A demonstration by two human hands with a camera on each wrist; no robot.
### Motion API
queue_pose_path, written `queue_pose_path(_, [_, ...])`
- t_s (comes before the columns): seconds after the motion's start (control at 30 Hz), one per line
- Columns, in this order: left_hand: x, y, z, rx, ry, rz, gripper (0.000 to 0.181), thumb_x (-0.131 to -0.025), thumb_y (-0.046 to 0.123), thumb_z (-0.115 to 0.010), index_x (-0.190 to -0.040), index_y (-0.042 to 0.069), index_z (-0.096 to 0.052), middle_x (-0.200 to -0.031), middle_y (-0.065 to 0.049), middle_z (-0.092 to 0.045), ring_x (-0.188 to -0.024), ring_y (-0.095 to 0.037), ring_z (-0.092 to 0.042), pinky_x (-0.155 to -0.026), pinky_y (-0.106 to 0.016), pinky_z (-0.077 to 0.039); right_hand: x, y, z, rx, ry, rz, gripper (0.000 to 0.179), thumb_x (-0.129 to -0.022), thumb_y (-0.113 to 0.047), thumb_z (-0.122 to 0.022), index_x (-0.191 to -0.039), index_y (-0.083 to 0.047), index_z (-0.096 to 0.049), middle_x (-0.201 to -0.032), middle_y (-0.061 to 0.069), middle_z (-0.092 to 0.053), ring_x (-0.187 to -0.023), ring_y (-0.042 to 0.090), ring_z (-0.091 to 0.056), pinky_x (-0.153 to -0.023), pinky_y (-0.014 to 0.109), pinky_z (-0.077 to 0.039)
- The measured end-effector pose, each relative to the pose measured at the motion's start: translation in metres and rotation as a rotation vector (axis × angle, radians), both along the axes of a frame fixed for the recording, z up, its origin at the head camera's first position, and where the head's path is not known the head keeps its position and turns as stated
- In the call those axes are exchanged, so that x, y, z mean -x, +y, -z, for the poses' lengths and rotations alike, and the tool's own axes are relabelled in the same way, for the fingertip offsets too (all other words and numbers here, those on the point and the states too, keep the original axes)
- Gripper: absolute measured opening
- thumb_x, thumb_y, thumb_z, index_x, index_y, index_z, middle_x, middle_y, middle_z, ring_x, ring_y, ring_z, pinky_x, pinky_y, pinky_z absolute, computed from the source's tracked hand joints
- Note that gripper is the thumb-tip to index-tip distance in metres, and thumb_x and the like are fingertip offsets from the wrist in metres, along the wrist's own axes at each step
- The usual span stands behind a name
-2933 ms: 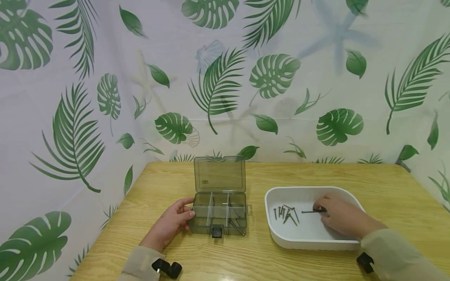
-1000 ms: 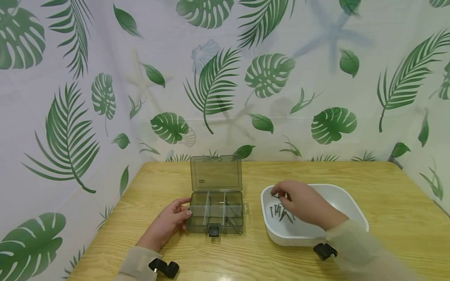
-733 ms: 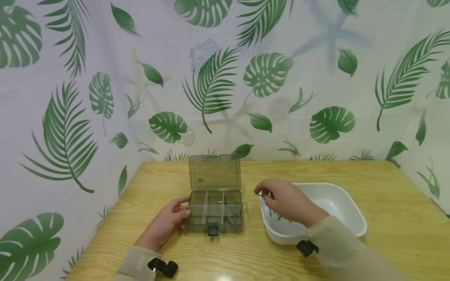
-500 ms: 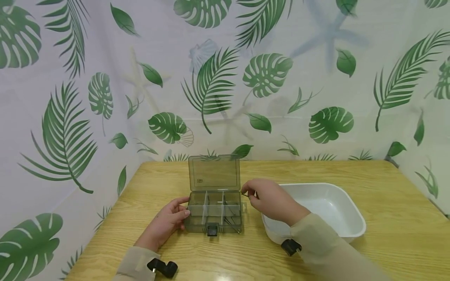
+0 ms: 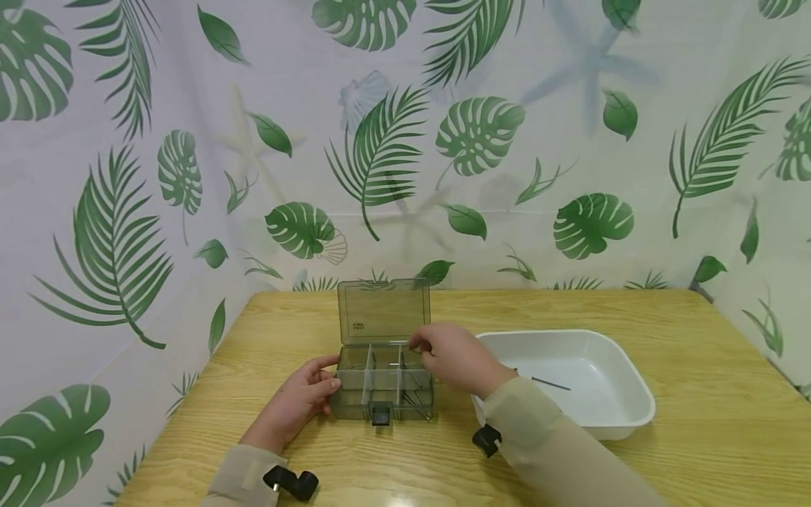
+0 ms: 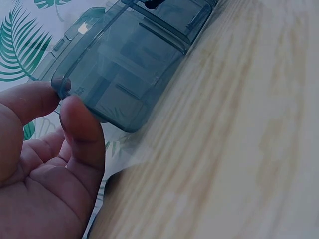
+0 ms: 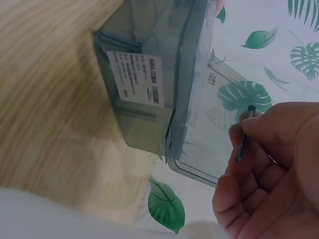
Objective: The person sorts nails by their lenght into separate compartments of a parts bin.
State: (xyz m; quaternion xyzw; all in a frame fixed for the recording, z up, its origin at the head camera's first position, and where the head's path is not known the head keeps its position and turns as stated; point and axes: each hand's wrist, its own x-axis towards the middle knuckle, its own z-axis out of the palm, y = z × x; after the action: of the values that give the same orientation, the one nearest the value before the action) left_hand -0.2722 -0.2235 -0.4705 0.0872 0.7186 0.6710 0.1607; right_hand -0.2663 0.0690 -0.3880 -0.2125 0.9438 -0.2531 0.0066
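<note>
A grey see-through compartment box (image 5: pixel 383 412) stands on the table with its lid (image 5: pixel 384 310) raised. My left hand (image 5: pixel 298 401) holds its left side; in the left wrist view, thumb and forefinger (image 6: pixel 82 124) pinch a corner. My right hand (image 5: pixel 459 358) is over the back right compartment. Between its thumb and forefinger it pinches a dark screw (image 7: pixel 244 134), clear in the right wrist view but mostly hidden in the head view. Several screws (image 5: pixel 415 400) lie in the front right compartment. Thin pieces in the other compartments are hard to make out.
A white tray (image 5: pixel 602 415) stands to the right of the box, partly behind my right forearm. One long dark screw (image 5: pixel 551 384) lies in it; the tray's left part is hidden. Leaf-patterned cloth (image 5: pixel 532 162) hangs behind the wooden table (image 5: pixel 709 366).
My right hand has picked up a screw in the white tray and carried it left to over the box. My left hand keeps its hold on the box, which stands where it was.
</note>
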Motion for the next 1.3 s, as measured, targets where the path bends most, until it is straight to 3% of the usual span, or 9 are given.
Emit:
queue_pose_path(0.33, [0.0, 0.001, 0.0, 0.005, -0.009, -0.011, 0.051, -0.095, 0.01, -0.055, -0.142, 0.007, -0.035, -0.101, -0.011, -0.047, -0.064, -0.018, -0.048, -0.06, -0.031, -0.049, 0.003, -0.006, 0.002, 0.017, -0.004, 0.027, 0.028, -0.092, -0.008, -0.051, -0.116, -0.012, -0.064, -0.103, 0.001, -0.062, -0.08, 0.012, -0.052, -0.068, 0.03, -0.045])
queue_pose_path(0.5, [0.001, 0.0, 0.003, 0.017, -0.01, -0.01, 0.05, -0.095, 0.01, -0.054, -0.141, 0.008, -0.036, -0.102, -0.012, -0.047, -0.064, -0.019, -0.048, -0.061, -0.032, -0.05, 0.002, -0.004, 0.001, 0.013, -0.015, 0.047, 0.03, -0.089, -0.008, -0.052, -0.117, -0.013, -0.063, -0.1, -0.002, -0.06, -0.081, 0.011, -0.052, -0.067, 0.029, -0.046])
queue_pose_path(0.97, [0.002, -0.001, 0.003, 0.011, -0.026, -0.027, 0.05, -0.095, 0.011, -0.055, -0.141, 0.011, -0.037, -0.104, -0.013, -0.047, -0.067, -0.02, -0.047, -0.061, -0.033, -0.049, -0.007, 0.025, -0.001, -0.01, 0.035, 0.052, 0.032, -0.088, -0.023, -0.059, -0.12, -0.02, -0.061, -0.111, -0.004, -0.059, -0.099, 0.016, -0.056, -0.078, 0.034, -0.047])
queue_pose_path(1.3, [0.003, -0.002, 0.001, 0.023, -0.015, -0.009, 0.05, -0.095, 0.012, -0.055, -0.141, 0.009, -0.036, -0.103, -0.013, -0.047, -0.065, -0.019, -0.048, -0.061, -0.032, -0.049, -0.016, 0.059, -0.005, -0.026, -0.003, 0.098, 0.033, -0.087, -0.026, -0.062, -0.12, -0.022, -0.06, -0.109, -0.007, -0.056, -0.097, 0.015, -0.055, -0.064, 0.029, -0.049])
